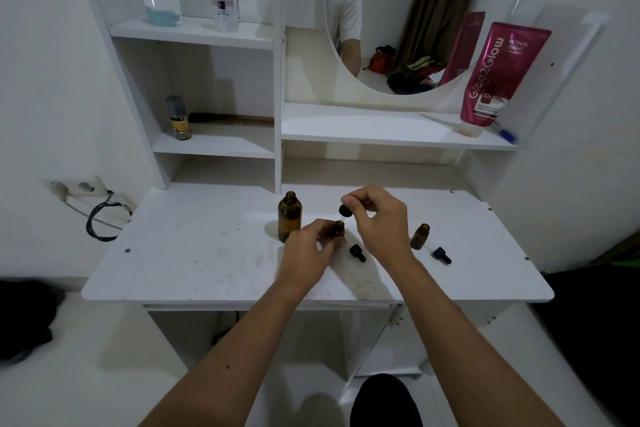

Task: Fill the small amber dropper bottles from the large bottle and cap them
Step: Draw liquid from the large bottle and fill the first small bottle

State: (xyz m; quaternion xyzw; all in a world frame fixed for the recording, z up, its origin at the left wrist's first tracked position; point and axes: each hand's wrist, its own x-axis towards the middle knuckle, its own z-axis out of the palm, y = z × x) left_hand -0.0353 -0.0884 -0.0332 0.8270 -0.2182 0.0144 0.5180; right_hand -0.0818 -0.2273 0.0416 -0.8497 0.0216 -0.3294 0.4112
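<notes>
One dropper (345,211) upright, apparently over bottle (337,230)

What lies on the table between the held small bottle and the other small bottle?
A loose black dropper cap lies there, and the right hand crosses above, in the head view.

A: What's your worktop (194,263) like?

B: White, flat and scuffed, with faint reddish smears on the left half.

A: And what do you have standing on it?

B: The big bottle (289,217), upright and uncapped, near the back middle. A small bottle (337,230) stands just right of it, in your left grip (308,250). Another small bottle (420,236) stands open further right.

A: Anything lying flat?

B: Two black dropper caps: one (357,252) between your wrists, one (442,255) just beside the right small bottle.
</notes>
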